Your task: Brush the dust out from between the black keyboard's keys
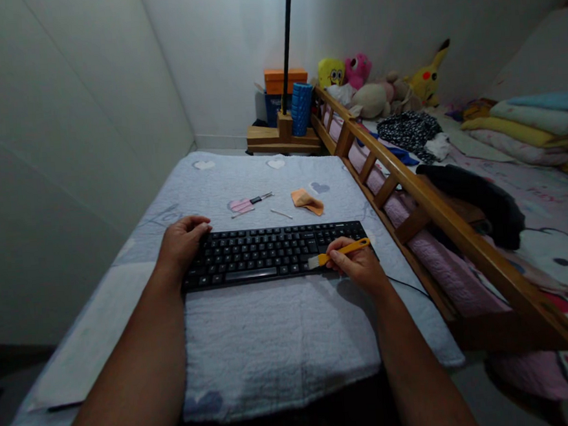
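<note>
A black computer keyboard (248, 256) lies on the pale blue quilted cover. My left hand (183, 245) grips its left end, thumb over the top corner; the undersides of the fingers are hidden. My right hand (358, 263) pinches a small brush (349, 248) by its yellow handle. The pale bristles point left and are at the keys near the arrow-key area; whether they press on them I cannot tell. Beyond the keyboard lie an orange cloth (307, 201), a cotton swab (281, 214), another thin white stick (243, 212) and a pink-and-black item with metal prongs (250, 203).
A cable (410, 286) runs from behind my right hand toward the right edge of the cover. Along the right stands a wooden bed rail (398, 172), with bedding and plush toys (373, 96) behind it. A black pole (288, 44) rises at the back beside a blue roller (301, 109).
</note>
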Demonstrator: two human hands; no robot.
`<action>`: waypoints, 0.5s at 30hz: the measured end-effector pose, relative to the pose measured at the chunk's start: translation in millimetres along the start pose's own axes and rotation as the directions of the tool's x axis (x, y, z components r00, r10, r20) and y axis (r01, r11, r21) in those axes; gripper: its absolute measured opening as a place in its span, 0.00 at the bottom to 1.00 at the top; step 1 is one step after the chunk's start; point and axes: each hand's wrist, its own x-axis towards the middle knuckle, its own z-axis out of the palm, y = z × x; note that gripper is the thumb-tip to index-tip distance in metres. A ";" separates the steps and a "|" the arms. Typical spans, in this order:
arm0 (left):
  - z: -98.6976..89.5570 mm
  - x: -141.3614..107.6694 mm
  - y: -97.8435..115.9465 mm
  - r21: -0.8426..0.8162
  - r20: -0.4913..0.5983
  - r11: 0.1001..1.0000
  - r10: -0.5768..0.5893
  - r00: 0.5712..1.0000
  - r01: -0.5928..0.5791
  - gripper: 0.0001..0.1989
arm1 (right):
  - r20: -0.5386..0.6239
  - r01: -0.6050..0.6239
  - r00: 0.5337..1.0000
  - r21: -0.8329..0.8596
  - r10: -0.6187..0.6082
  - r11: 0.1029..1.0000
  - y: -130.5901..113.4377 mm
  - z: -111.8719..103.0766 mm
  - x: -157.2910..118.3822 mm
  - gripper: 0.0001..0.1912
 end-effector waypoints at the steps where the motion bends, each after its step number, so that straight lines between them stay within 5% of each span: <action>1: -0.1 -0.4 0.8 0.000 -0.002 1.000 -0.004 1.000 0.004 0.16 | -0.009 0.007 1.000 -0.020 -0.007 1.000 -0.1 -0.5 0.2 0.10; 7: -0.3 -2.3 4.1 -0.025 -0.005 1.000 -0.011 1.000 0.011 0.16 | -0.195 0.014 0.980 -0.125 -0.038 0.992 3.2 -11.0 -0.6 0.06; 15: -1.1 -0.8 2.6 -0.033 -0.005 0.999 0.006 1.000 -0.007 0.15 | -0.294 -0.009 0.956 0.024 0.016 1.000 -1.9 -12.5 0.5 0.09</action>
